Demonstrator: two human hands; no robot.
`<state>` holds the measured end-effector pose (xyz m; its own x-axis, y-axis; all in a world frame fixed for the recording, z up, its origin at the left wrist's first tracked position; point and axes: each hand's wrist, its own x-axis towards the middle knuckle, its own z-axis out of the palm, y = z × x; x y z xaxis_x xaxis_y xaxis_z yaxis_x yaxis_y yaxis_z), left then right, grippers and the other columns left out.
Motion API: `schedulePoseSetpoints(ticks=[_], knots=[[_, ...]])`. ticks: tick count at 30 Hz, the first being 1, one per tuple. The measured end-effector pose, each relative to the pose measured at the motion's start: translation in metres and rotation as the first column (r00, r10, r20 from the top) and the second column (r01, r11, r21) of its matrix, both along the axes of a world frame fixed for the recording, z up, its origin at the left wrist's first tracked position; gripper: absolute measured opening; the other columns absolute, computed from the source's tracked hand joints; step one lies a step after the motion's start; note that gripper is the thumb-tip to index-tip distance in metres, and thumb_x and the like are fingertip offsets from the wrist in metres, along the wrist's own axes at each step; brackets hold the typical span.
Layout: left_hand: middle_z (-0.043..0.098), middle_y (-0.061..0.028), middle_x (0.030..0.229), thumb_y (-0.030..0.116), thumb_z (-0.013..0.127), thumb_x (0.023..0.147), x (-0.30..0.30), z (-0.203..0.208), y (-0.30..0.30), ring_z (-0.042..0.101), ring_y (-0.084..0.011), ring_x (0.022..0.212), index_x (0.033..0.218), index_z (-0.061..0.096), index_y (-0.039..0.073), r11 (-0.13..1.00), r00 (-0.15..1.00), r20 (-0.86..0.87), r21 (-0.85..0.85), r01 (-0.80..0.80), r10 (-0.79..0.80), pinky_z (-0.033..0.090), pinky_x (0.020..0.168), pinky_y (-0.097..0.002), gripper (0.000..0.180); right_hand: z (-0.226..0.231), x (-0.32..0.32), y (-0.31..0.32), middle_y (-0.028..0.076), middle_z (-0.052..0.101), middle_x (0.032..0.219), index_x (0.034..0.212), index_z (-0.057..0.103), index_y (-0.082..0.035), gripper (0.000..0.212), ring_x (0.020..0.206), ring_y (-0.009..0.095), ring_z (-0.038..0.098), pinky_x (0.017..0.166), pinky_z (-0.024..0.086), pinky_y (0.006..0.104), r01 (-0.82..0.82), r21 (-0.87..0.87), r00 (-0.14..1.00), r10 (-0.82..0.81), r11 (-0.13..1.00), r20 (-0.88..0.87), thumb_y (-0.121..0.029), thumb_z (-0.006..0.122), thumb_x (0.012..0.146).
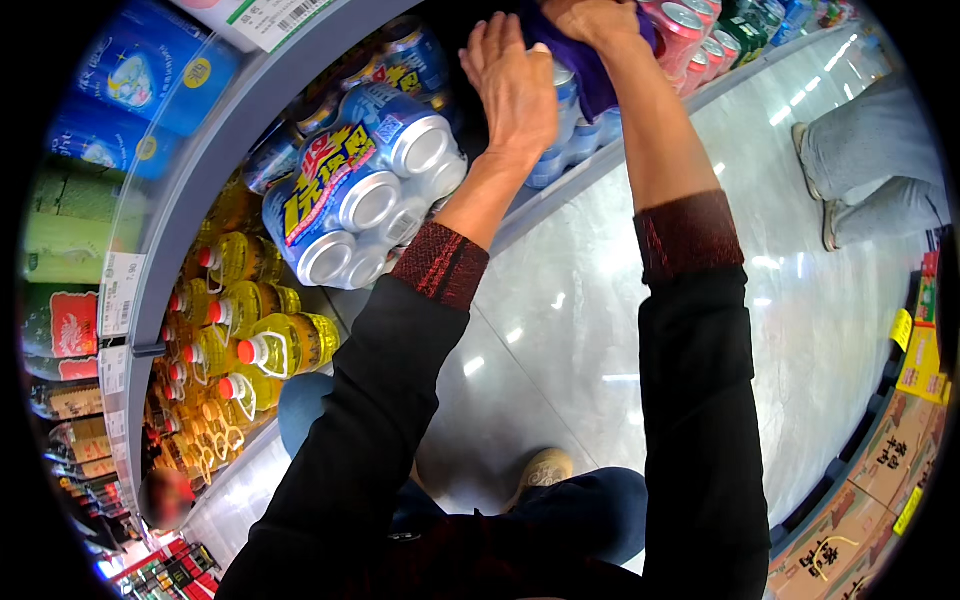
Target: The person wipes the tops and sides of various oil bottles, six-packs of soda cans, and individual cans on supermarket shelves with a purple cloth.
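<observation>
My left hand (512, 90) reaches over the bottom shelf with its fingers stretched out and holds nothing. It is above a dark gap between two groups of blue cans. Beside it on the left lies a shrink-wrapped pack of blue cans (375, 150), tilted, with its silver ends facing me. My right hand (600, 22) is bent over a purple cloth (598, 75), which bunches under the fingers and hangs over more blue cans (553, 165). Part of that hand is cut off by the upper edge.
Jugs of yellow oil with red caps (285, 345) stand at the left. Pink cans (685, 35) line the shelf beyond my right hand. A grey shelf edge (185, 200) curves above the oil. Another person's legs (875, 150) are at the right, near stacked cardboard boxes (850, 520).
</observation>
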<state>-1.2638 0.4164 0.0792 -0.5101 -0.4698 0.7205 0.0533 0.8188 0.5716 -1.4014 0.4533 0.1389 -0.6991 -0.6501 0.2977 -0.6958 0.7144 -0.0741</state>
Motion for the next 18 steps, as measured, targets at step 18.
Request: schedulePoseSetpoints(ticks=[18], knots=[[0.041,-0.023,0.142,0.033,0.033,0.1,0.008,-0.014,-0.011,0.035,-0.0402,0.131,0.143,0.033,-0.003,0.992,0.978,-0.186,-0.095,0.083,-0.099,0.022,0.111,-0.0476,0.056,0.003,0.007,-0.015,0.02,0.059,0.125,0.119,0.061,-0.001,0.051,0.119,0.036,0.054,0.099,0.042,0.0503,0.061,-0.018,0.996,-0.062,0.998,-0.069,-0.04,0.036,0.097]])
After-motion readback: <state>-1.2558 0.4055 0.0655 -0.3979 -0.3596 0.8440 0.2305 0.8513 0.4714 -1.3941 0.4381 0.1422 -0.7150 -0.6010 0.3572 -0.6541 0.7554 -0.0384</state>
